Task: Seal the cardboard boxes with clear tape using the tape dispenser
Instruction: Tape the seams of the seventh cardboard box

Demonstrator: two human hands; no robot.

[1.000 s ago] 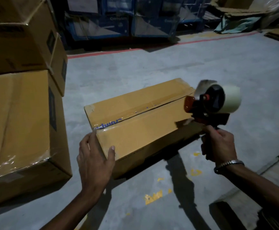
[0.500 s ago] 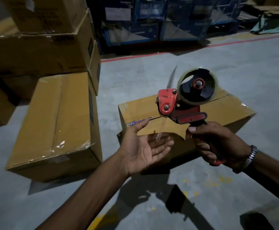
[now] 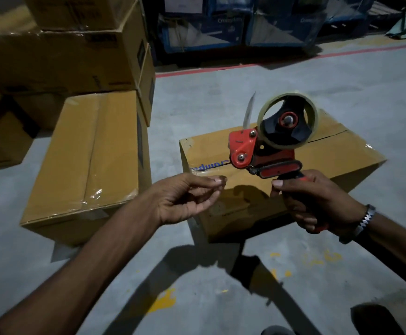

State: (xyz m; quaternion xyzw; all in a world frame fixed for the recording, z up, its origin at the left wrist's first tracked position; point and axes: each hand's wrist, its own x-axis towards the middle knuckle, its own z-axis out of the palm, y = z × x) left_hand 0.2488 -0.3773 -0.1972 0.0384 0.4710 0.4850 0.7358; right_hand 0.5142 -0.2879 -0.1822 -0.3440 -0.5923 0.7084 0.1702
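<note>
A long cardboard box (image 3: 337, 153) lies on the concrete floor with its top seam still a dark open slit. Above its near end my right hand (image 3: 318, 204) grips the handle of a red and black tape dispenser (image 3: 262, 153), held upright. The dispenser's roll of clear tape (image 3: 314, 112) faces me. My left hand (image 3: 185, 199) hovers just left of the dispenser over the box's near corner. Its thumb and forefinger pinch together on what looks like the clear tape end, which is barely visible.
A taped cardboard box (image 3: 88, 160) stands on the floor to the left. A stack of larger boxes (image 3: 64, 56) rises behind it. Blue crates (image 3: 221, 27) line the back beyond a red floor line (image 3: 245, 65). Bare floor lies to the right.
My left hand left the box corner, opened palm-up under the dispenser, and now pinches its fingertips together. My right hand brought the dispenser from the box's far end over to its near end.
</note>
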